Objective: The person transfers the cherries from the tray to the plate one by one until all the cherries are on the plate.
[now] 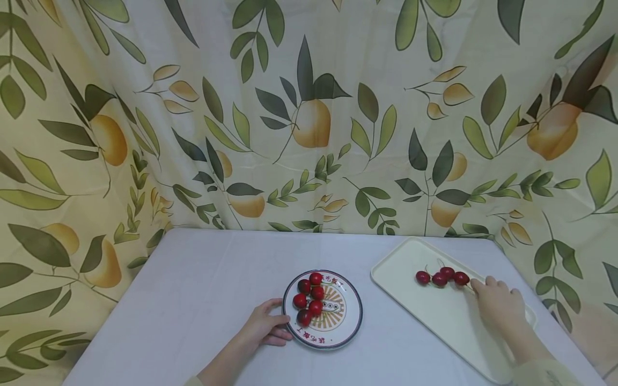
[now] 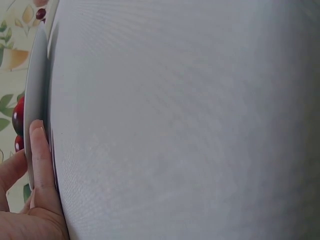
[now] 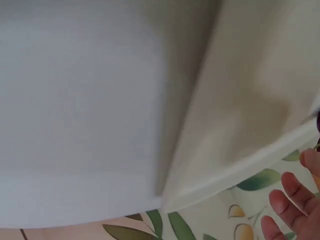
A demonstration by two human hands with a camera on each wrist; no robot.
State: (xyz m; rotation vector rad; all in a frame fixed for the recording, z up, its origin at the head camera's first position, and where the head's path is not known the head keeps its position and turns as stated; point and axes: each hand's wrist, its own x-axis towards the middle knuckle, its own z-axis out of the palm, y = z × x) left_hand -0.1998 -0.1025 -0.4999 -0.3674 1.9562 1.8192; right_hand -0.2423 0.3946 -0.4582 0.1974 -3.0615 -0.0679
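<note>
A white plate with a dark rim, red characters and a sunburst print stands on the white table. Several red cherries lie on its left half. My left hand grips the plate's left rim, thumb on top; the left wrist view shows a finger along the plate's underside. On the cream tray at the right, several dark red cherries sit in a short row. My right hand pinches the stem of the rightmost cherry, fingertips just beside the fruit; the other fingers spread away.
The tray lies slantwise near the right table edge, apart from the plate. White cloth covers the table. Behind and beside it hangs a curtain printed with leaves and orange fruit.
</note>
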